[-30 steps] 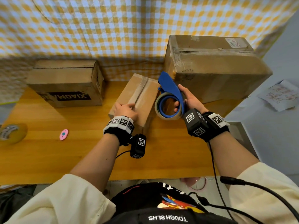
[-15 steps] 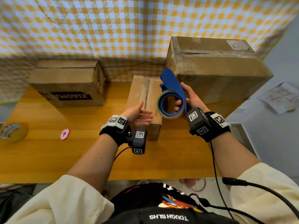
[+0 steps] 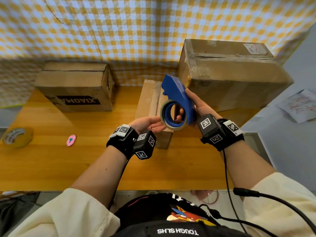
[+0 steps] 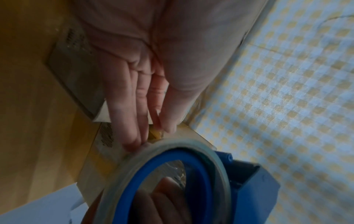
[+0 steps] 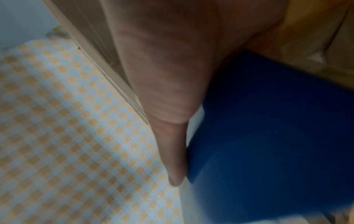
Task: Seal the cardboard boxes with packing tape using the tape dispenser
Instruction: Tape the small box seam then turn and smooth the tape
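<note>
**Blue dispenser held over the small box**

Wooden worktop carries three cardboard boxes. My biggest box stands at the back right, the printed box at the back left, and the small box lies between them, right under my hands. My right hand has its grip curled round the blue tape dispenser, thumb along the outer side and fingers inside the core of the tape roll; the dispenser is raised above the small box. My left hand lies palm up, grip spread, straight fingertips touching the roll's rim. A spare yellow tape roll and a little pink object sit well apart at the left.
</note>
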